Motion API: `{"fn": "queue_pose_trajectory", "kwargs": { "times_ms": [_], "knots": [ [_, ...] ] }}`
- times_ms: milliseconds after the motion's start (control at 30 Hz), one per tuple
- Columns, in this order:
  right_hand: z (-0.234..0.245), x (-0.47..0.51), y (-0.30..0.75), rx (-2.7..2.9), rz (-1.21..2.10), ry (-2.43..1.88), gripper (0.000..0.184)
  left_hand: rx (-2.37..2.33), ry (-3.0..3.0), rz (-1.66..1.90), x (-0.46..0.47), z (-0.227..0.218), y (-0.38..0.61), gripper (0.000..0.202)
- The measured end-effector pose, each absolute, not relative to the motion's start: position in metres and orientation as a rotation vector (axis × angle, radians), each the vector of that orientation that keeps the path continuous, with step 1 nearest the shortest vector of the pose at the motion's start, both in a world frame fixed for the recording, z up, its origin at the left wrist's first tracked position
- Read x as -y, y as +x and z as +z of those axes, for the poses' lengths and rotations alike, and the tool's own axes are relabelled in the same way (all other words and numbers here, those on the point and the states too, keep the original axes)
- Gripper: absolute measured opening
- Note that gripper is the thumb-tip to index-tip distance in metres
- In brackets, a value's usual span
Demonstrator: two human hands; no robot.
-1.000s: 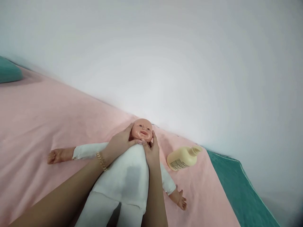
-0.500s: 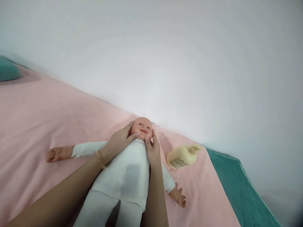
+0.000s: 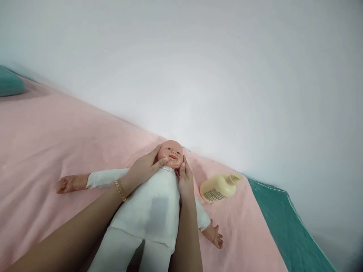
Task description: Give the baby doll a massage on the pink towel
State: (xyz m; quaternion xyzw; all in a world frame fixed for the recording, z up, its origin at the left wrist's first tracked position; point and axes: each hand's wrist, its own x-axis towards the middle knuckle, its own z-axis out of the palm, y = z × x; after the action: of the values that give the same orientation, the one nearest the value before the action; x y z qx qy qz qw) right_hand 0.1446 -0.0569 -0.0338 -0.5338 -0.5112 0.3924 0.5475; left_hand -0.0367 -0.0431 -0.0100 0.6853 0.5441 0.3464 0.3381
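Observation:
A baby doll (image 3: 153, 202) with a hard plastic head and a white cloth body lies on its back, arms spread to both sides. My left hand (image 3: 143, 170), with a gold bracelet at the wrist, cups one side of the doll's head, its thumb lying along the chin. Against the other side of the head rests my right hand (image 3: 185, 179), thumb and fingers drawn near each other beside the jaw and neck. Fingers tucked behind the head are partly hidden. To the right of my right hand, a pale yellow pump bottle (image 3: 217, 187) lies tilted.
A pink cloth (image 3: 70, 128) spreads under the doll and bottle. Green fabric (image 3: 286, 219) shows at the right, and another green item (image 3: 10, 83) sits at the far left. Behind the bed's edge rises a white wall (image 3: 181, 68).
My right thumb has moved off the doll's jaw and outward towards my right fingers. The doll's head has shifted very slightly to the right. My left hand stays nearly still.

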Motion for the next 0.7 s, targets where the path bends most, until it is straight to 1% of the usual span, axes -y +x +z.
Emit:
{"fn": "queue_pose_trajectory", "kwargs": {
  "times_ms": [100, 200, 367, 700],
  "knots": [
    [-0.025, 0.061, 0.141, 1.203, 0.972, -1.290, 0.074, -1.391, 1.756, 0.933, 0.045, -0.007, -0.037, 0.078],
    [-0.017, 0.065, 0.137, 1.190, 1.031, -1.304, 0.081, -1.358, 1.744, 0.984, 0.045, -0.006, -0.036, 0.075],
    [-0.019, 0.064, 0.134, 1.203, 1.030, -1.287, 0.091, -1.387, 1.748, 0.956, 0.042, -0.009, -0.035, 0.075],
    [-0.023, 0.062, 0.136, 1.239, 0.974, -1.323, 0.084, -1.351, 1.695, 0.984, 0.044, -0.007, -0.035, 0.070]
  ]
}}
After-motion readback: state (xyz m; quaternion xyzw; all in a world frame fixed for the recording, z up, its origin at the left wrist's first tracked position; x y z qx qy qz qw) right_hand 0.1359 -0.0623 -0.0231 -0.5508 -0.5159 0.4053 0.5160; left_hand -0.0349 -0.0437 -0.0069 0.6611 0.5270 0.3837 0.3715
